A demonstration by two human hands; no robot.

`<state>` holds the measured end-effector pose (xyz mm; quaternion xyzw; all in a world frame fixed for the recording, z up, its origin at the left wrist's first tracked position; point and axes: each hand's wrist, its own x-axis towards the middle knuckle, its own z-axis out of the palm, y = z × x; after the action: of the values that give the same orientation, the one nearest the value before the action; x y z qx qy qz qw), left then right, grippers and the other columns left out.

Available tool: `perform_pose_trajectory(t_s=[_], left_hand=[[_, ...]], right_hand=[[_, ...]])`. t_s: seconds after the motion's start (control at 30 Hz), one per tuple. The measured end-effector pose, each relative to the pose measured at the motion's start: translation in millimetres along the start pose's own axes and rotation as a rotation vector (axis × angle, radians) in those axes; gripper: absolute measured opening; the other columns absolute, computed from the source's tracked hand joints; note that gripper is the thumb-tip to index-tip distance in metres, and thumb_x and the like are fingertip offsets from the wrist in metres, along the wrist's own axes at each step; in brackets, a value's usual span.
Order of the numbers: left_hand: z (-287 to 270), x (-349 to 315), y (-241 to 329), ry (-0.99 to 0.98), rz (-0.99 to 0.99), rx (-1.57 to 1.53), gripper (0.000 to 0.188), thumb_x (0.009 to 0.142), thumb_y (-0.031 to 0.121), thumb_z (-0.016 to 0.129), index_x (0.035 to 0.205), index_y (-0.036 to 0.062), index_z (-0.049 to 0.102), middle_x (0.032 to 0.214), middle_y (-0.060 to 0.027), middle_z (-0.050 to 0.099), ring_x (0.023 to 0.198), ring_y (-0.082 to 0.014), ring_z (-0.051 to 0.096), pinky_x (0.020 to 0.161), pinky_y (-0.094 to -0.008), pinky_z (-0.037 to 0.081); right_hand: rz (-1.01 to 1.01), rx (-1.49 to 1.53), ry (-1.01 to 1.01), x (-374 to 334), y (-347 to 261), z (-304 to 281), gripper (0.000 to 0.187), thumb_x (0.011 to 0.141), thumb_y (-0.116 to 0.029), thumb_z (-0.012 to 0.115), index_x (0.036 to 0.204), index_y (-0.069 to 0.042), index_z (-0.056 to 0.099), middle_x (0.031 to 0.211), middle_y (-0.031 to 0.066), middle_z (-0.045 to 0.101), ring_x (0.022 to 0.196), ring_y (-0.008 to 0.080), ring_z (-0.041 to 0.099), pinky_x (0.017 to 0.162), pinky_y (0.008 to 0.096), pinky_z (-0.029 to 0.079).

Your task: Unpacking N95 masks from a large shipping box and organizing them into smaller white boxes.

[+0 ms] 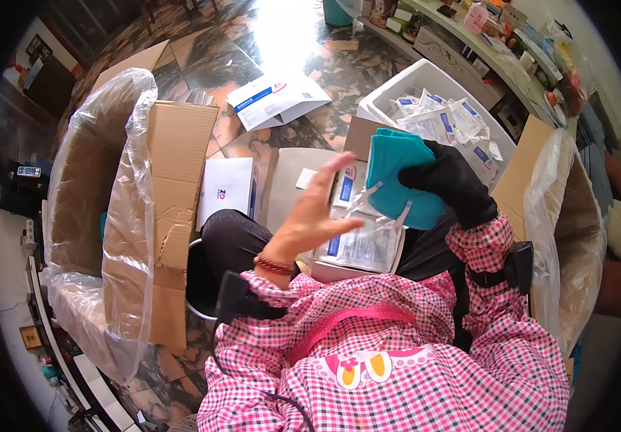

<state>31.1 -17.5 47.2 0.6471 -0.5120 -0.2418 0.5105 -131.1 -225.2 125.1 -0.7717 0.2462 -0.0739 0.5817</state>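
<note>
My right hand, in a black glove, grips a small stack of teal fabric pads by their right edge. Thin whitish straps hang from the pads' lower side. My bare left hand is just left of the pads, its fingers spread and holding nothing; a dark red bracelet circles its wrist. Below both hands, between my knees, an open carton holds flat clear packets with blue and white print. The pads hide part of these packets.
A white foam box full of similar packets stands beyond my right hand. Plastic-lined cardboard boxes flank me at left and right. A white carton stands by my left knee; a blue-and-white box lies farther off.
</note>
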Motion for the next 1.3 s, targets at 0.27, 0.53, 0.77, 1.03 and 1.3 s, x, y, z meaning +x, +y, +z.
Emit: perform_pose_trajectory(t_s=[0.27, 0.53, 0.77, 1.03, 1.3], left_hand=[[32.1, 6.6, -20.9, -0.061, 0.008, 0.083, 0.047, 0.087, 0.003, 0.062, 0.131, 0.0004, 0.046, 0.101, -0.0261, 0.063, 0.095, -0.0465, 0.059, 0.081, -0.0486, 0.048], [3.3, -34.1, -38.9, -0.165, -0.125, 0.225, 0.016, 0.105, 0.015, 0.048, 0.101, 0.0000, 0.052, 0.078, -0.0165, 0.057, 0.073, -0.0365, 0.056, 0.069, -0.0400, 0.046], [-2.9, -44.1, -34.9, -0.173, -0.347, 0.063, 0.023, 0.108, 0.020, 0.045, 0.106, -0.0001, 0.057, 0.075, -0.0087, 0.057, 0.062, -0.0157, 0.053, 0.061, -0.0304, 0.047], [9.1, -39.5, -57.8, 0.019, -0.311, 0.524, 0.017, 0.098, 0.014, 0.052, 0.107, 0.0013, 0.059, 0.088, -0.0203, 0.065, 0.083, -0.0425, 0.062, 0.074, -0.0474, 0.050], [20.8, -37.3, -55.7, -0.062, -0.271, 0.404, 0.052, 0.087, 0.020, 0.069, 0.132, 0.0042, 0.050, 0.127, -0.0219, 0.057, 0.118, -0.0420, 0.054, 0.098, -0.0473, 0.046]], right_hand=[[0.054, -0.051, -0.121, -9.9, -4.8, 12.3, 0.059, 0.073, -0.019, 0.085, 0.123, 0.003, 0.063, 0.106, 0.0124, 0.072, 0.094, 0.0192, 0.068, 0.086, 0.0361, 0.055], [0.096, 0.244, 0.077, -10.5, 28.6, -36.4, 0.038, 0.084, -0.014, 0.074, 0.118, 0.003, 0.067, 0.104, 0.0126, 0.073, 0.090, 0.0208, 0.071, 0.088, 0.0359, 0.056], [0.118, 0.269, 0.118, -9.9, 38.7, -35.7, 0.036, 0.088, -0.016, 0.069, 0.119, 0.004, 0.066, 0.106, 0.0134, 0.072, 0.093, 0.0221, 0.071, 0.089, 0.0362, 0.056], [0.034, 0.190, 0.170, -22.9, 4.2, -20.9, 0.038, 0.085, -0.017, 0.074, 0.116, 0.004, 0.068, 0.103, 0.0116, 0.072, 0.088, 0.0186, 0.070, 0.082, 0.0337, 0.056], [0.063, 0.070, 0.099, -19.8, -8.1, -6.3, 0.038, 0.084, -0.021, 0.078, 0.112, 0.004, 0.069, 0.093, 0.0100, 0.073, 0.080, 0.0155, 0.068, 0.078, 0.0316, 0.055]])
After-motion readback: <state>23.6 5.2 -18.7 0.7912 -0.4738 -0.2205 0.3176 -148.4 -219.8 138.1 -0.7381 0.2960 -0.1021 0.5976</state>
